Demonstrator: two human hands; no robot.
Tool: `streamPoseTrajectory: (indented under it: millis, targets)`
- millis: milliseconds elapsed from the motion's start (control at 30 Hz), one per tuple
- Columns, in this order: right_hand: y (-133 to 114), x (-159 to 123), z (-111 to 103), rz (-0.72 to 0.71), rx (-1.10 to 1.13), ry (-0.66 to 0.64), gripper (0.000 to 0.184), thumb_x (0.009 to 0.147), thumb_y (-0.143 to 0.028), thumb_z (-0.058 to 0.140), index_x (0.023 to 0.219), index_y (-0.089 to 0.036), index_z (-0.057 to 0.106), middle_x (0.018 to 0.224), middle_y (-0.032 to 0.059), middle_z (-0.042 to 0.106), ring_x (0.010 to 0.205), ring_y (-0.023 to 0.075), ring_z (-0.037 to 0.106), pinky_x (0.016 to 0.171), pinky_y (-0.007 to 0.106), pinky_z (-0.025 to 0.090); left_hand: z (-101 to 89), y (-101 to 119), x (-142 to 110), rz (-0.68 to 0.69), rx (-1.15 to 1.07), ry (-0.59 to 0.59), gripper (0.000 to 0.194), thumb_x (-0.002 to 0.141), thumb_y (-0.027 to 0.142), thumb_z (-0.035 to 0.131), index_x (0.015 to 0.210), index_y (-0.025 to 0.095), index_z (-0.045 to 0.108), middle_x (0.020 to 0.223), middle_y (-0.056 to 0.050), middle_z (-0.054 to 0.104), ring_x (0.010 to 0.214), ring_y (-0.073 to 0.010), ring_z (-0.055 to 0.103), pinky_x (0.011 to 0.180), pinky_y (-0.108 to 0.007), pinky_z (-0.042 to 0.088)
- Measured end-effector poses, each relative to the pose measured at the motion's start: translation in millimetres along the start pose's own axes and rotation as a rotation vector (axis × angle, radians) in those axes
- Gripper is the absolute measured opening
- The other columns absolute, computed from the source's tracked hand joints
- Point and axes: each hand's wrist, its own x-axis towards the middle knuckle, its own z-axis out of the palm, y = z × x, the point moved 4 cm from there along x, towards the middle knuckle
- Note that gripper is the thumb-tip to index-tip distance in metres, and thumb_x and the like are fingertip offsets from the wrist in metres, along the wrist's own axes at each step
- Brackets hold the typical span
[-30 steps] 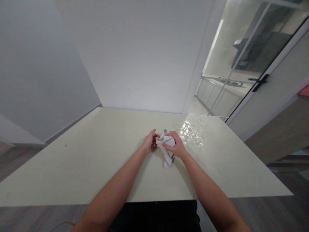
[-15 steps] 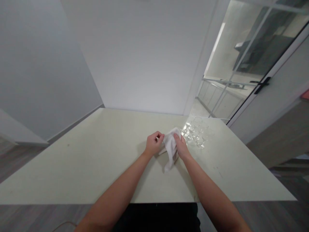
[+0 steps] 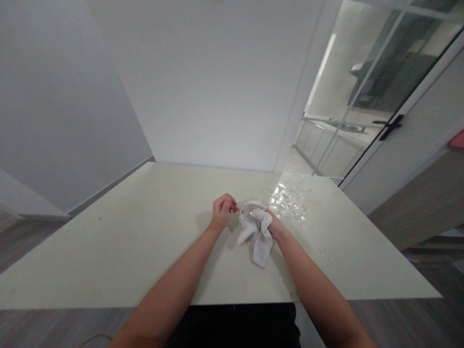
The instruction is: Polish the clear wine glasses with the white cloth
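My left hand (image 3: 224,209) is closed on the stem end of a clear stemmed glass (image 3: 242,211), which lies sideways between my hands over the table. A white cloth (image 3: 258,231) wraps the glass's bowl and hangs down in folds toward the table. From the right, my right hand (image 3: 274,224) grips the cloth around the bowl, its fingers partly hidden by the fabric. Just beyond my right hand stands a cluster of several clear stemmed glasses (image 3: 292,199) with shiny round feet.
The pale table (image 3: 119,241) reaches from my body to the white wall (image 3: 213,96). To the right is a glass-paned door (image 3: 333,140) with a black handle (image 3: 392,127). A thin cable (image 3: 96,336) lies on the floor at lower left.
My left hand has shifted slightly left, and the glass stem now shows beside it. The cloth has turned and spread lower, covering more of my right hand's fingers.
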Motion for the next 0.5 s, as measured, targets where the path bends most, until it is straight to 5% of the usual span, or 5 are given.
streamPoseTrajectory:
  millis: [500]
  targets:
    - [-15.8,1.3,-11.9,-0.142,-0.400,-0.135,0.029,0.060,-0.032,0.081,0.084,-0.018,0.074,0.079,0.0010,0.072,0.071,0.0181,0.061,0.072,0.030,0.049,2.3,-0.2,-4.8,0.153,0.151,-0.139,0.047,0.087,0.061,0.051,0.069,0.018,0.057,0.057,-0.001,0.058,0.049,-0.0114,0.056,0.050,-0.023,0.043]
